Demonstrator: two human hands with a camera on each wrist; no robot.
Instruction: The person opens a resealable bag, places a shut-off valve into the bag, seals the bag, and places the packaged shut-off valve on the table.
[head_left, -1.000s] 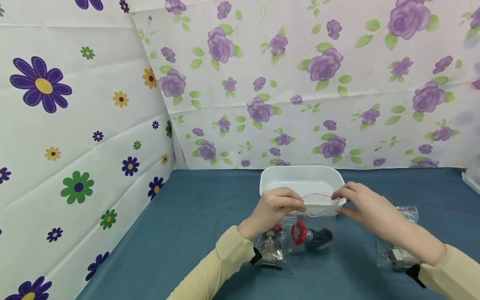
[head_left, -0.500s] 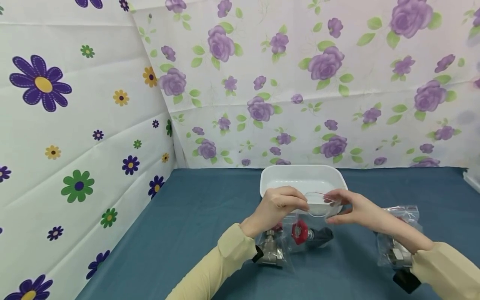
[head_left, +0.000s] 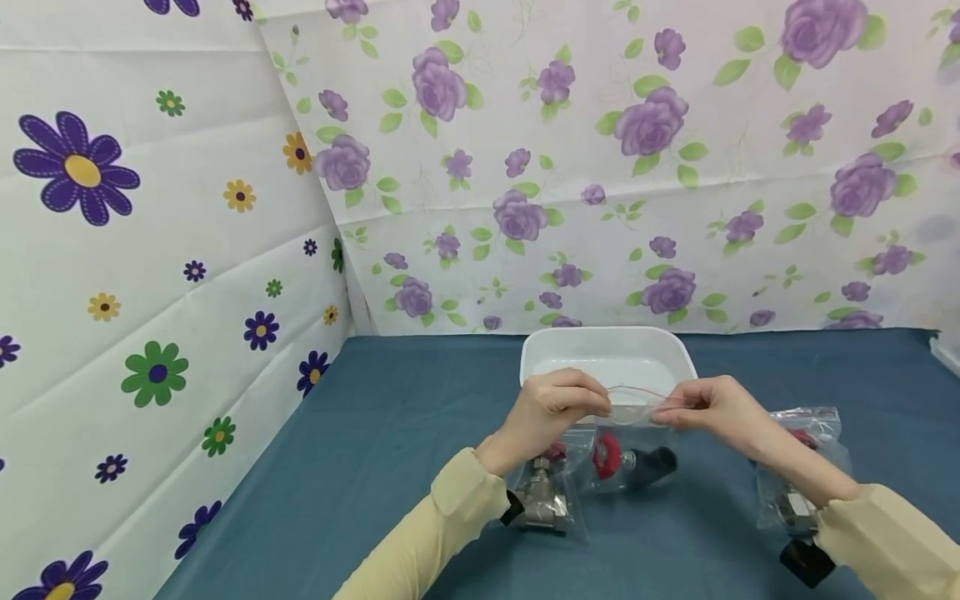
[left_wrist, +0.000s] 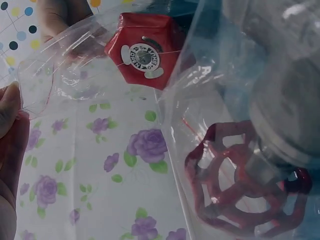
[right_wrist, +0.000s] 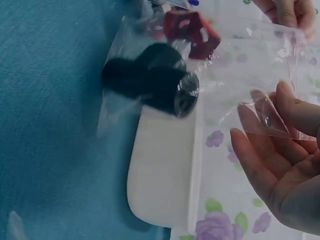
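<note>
A clear zip bag point(head_left: 611, 479) holds a dark valve point(head_left: 651, 467) with a red handwheel point(head_left: 607, 455). My left hand point(head_left: 551, 408) pinches the left end of the bag's mouth, and my right hand point(head_left: 723, 408) pinches the right end. Between them the mouth gapes, its red zip line bowed. In the right wrist view the dark valve body point(right_wrist: 150, 82) hangs low in the bag, over the table and tray edge. Below my left hand lies a second bag with a metal valve point(head_left: 542, 500); its red spoked handwheel point(left_wrist: 245, 180) looms large in the left wrist view.
Behind the hands stands a white tray point(head_left: 607, 340), partly hidden by them. Another bagged metal valve point(head_left: 797, 504) lies under my right forearm. A blue cloth point(head_left: 390, 450) covers the table, with flowered sheets point(head_left: 450, 167) behind and to the left.
My right hand's finger and thumb spread apart at the bag's edge, then came together on it again. The bagged dark valve has shifted slightly right. The left hand keeps its grip.
</note>
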